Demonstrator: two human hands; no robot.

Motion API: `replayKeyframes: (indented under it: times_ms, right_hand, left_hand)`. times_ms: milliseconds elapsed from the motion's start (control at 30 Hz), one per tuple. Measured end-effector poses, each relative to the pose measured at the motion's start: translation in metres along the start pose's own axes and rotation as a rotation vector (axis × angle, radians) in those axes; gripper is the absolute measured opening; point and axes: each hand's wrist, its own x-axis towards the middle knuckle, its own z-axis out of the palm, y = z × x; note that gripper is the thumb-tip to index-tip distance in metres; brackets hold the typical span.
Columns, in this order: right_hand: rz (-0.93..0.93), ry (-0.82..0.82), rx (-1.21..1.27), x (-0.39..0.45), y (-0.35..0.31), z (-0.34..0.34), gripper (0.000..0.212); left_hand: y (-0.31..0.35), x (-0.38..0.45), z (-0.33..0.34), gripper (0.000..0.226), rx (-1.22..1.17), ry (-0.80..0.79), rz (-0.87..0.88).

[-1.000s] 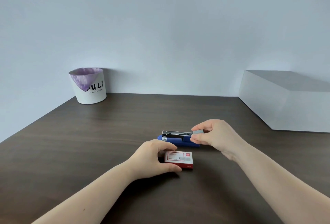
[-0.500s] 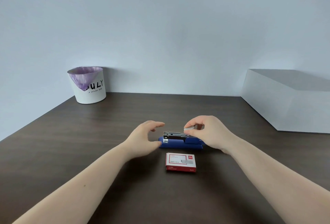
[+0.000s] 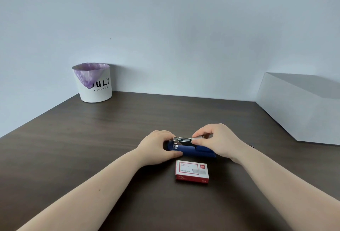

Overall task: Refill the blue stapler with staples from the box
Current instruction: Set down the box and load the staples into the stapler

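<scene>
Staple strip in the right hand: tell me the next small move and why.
Probably lower the staple strip into the metal magazine channel and slide it forward. The right hand pinches it right at the channel's rear end, the left hand steadies the blue stapler at its front, and the channel looks open, with the staple box shut nearby.

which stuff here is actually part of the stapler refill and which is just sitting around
Part of the job:
- blue stapler, steadied by the left hand
- strip of staples, pinched in the right hand
- staple box

Just sitting around:
- white bin with purple liner
- white block
</scene>
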Motion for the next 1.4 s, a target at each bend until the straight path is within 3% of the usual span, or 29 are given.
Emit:
replayKeyframes:
  times_ms: [600, 733, 833, 1000, 1400]
  right_hand:
    - [-0.008, -0.054, -0.022, -0.001, 0.001, 0.003, 0.024]
    - [0.037, 0.059, 0.132, -0.004, 0.009, -0.009, 0.012]
    - [0.024, 0.121, -0.008, -0.007, 0.011, -0.014, 0.007]
    - [-0.039, 0.004, -0.241, -0.007, 0.006, -0.011, 0.01]
    - [-0.163, -0.128, -0.342, -0.003, -0.019, 0.006, 0.025]
  left_hand:
    - [-0.004, -0.001, 0.004, 0.04, -0.016, 0.012, -0.003]
    - [-0.002, -0.002, 0.003, 0.039, -0.008, 0.024, -0.007]
    - [-0.004, -0.001, 0.004, 0.04, 0.001, 0.034, -0.012]
    - [-0.003, -0.001, 0.004, 0.04, 0.008, 0.037, -0.013]
    - [-0.004, -0.002, 0.004, 0.037, -0.011, 0.031, -0.028]
